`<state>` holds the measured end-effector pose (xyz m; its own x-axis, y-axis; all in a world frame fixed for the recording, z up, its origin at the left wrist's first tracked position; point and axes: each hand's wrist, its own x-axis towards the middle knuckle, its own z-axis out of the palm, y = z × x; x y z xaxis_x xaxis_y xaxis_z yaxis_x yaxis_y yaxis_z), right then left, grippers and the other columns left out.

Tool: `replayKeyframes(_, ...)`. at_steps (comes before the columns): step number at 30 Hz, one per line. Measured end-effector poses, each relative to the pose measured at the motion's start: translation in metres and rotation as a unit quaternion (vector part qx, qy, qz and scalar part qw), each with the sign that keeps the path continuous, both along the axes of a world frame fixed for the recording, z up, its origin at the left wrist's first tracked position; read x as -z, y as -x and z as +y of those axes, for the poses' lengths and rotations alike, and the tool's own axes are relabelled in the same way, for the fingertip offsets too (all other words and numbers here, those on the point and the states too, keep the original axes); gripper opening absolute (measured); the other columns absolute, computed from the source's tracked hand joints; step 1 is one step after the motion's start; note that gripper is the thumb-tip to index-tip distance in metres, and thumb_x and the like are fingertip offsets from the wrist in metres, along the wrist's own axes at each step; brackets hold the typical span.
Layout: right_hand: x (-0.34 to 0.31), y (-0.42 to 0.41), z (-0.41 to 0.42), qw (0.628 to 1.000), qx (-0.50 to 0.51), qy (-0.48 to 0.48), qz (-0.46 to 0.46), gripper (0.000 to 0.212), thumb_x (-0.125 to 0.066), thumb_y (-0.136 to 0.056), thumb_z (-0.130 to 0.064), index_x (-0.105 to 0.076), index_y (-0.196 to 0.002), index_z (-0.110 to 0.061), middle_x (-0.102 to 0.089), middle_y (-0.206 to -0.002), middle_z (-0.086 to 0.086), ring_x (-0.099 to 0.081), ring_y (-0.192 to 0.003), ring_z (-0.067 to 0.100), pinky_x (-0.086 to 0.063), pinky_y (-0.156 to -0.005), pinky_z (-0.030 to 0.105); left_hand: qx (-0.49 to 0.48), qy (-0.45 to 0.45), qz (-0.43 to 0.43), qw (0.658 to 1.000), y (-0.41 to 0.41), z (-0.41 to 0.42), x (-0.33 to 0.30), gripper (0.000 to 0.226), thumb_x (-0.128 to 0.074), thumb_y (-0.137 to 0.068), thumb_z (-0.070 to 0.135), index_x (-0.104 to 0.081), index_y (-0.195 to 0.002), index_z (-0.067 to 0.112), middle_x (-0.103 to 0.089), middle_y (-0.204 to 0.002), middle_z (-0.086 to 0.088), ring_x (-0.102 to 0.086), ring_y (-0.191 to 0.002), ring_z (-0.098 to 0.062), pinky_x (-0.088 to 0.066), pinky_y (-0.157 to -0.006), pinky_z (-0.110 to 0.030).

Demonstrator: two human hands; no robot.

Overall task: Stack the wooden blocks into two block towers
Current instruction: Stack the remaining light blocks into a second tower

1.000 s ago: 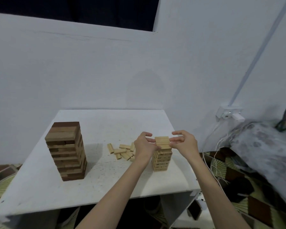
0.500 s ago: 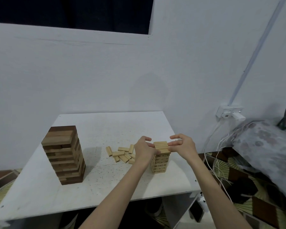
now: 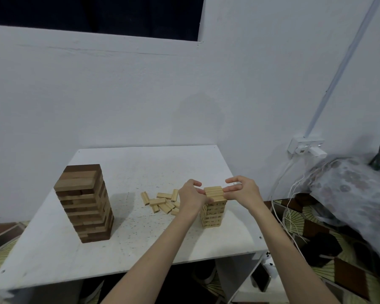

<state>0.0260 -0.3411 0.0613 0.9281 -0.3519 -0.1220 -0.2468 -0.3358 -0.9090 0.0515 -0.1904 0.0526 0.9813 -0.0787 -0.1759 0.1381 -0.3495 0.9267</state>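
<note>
A small tower of light wooden blocks (image 3: pixel 213 213) stands near the right side of the white table (image 3: pixel 140 167). My left hand (image 3: pixel 191 196) presses against the left end of its top layer (image 3: pixel 214 191). The straight fingers of my right hand (image 3: pixel 244 189) press against the right end. Neither hand holds a loose block. A taller tower of darker brown blocks (image 3: pixel 83 202) stands on the table's left side. Several loose light blocks (image 3: pixel 160 201) lie in a heap between the two towers, just left of my left hand.
The table's right edge lies close to the small tower. A wall socket with a plug (image 3: pixel 305 148) and white cables (image 3: pixel 287 218) hang to the right. A patterned cloth bundle (image 3: pixel 349 189) lies beyond them, above a patterned floor mat (image 3: pixel 329 255).
Both hands stay at the two ends of the small tower's top layer, with the fingers closing in slightly. The view has shifted a little; the towers and loose blocks have not moved.
</note>
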Motion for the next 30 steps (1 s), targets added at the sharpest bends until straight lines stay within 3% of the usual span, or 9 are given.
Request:
replayKeyframes(9, 0.002, -0.004, -0.003, 1.000, -0.008, -0.010, -0.007, 0.036, -0.072, -0.073, 0.009, -0.063, -0.104, -0.009, -0.070, -0.089, 0.012, -0.067, -0.081, 0.022, -0.055, -0.082, 0.033, 0.002, -0.018, 0.000, 1.000, -0.006, 0.005, 0.002, 0.060, -0.084, -0.065, 0.006, -0.053, -0.115, 0.006, -0.061, -0.100, -0.007, -0.058, -0.089, -0.018, -0.051, -0.081, -0.030)
replayKeyframes(13, -0.012, -0.007, -0.016, 0.997, -0.025, 0.056, -0.044, 0.036, -0.061, -0.077, 0.010, -0.063, -0.102, -0.016, -0.069, -0.099, 0.013, -0.062, -0.077, 0.017, -0.053, -0.075, 0.026, 0.027, -0.045, -0.050, 0.997, -0.013, 0.018, -0.005, 0.070, -0.086, -0.065, 0.019, -0.048, -0.124, 0.009, -0.056, -0.115, -0.008, -0.054, -0.101, -0.019, -0.045, -0.083, -0.028)
replayKeyframes(17, -0.026, -0.012, -0.024, 0.966, -0.175, 0.192, -0.011, 0.054, -0.068, -0.074, 0.007, -0.055, -0.113, -0.029, -0.060, -0.114, 0.002, -0.051, -0.090, 0.013, -0.048, -0.068, 0.019, 0.164, -0.136, -0.086, 0.973, -0.021, 0.022, -0.016, 0.094, -0.086, -0.064, 0.027, -0.031, -0.139, 0.014, -0.047, -0.132, -0.006, -0.041, -0.124, -0.022, -0.039, -0.099, -0.035)
replayKeyframes(20, -0.026, -0.016, -0.019, 0.921, -0.260, 0.281, 0.063, 0.083, -0.080, -0.070, -0.005, -0.038, -0.136, -0.030, -0.047, -0.122, -0.009, -0.042, -0.111, 0.012, -0.042, -0.083, 0.025, 0.236, -0.241, -0.089, 0.937, -0.024, 0.017, -0.015, 0.111, -0.088, -0.059, 0.031, -0.020, -0.145, 0.016, -0.042, -0.140, -0.006, -0.034, -0.131, -0.025, -0.036, -0.104, -0.040)
replayKeyframes(24, -0.017, -0.022, -0.011, 0.892, -0.290, 0.336, 0.087, 0.108, -0.085, -0.064, -0.016, -0.019, -0.146, -0.037, -0.042, -0.137, -0.008, -0.038, -0.124, 0.015, -0.041, -0.100, 0.034, 0.270, -0.333, -0.094, 0.899, -0.027, 0.006, -0.011, 0.117, -0.088, -0.057, 0.038, -0.015, -0.145, 0.016, -0.043, -0.139, -0.009, -0.035, -0.130, -0.027, -0.038, -0.102, -0.040)
replayKeyframes(30, -0.007, -0.030, -0.011, 0.880, -0.304, 0.354, 0.087, 0.112, -0.086, -0.064, -0.025, -0.012, -0.147, -0.041, -0.045, -0.136, -0.007, -0.038, -0.125, 0.018, -0.041, -0.101, 0.038, 0.276, -0.374, -0.122, 0.877, -0.030, -0.003, -0.010, 0.110, -0.086, -0.061, 0.038, -0.017, -0.143, 0.012, -0.049, -0.132, -0.011, -0.037, -0.127, -0.027, -0.037, -0.097, -0.037)
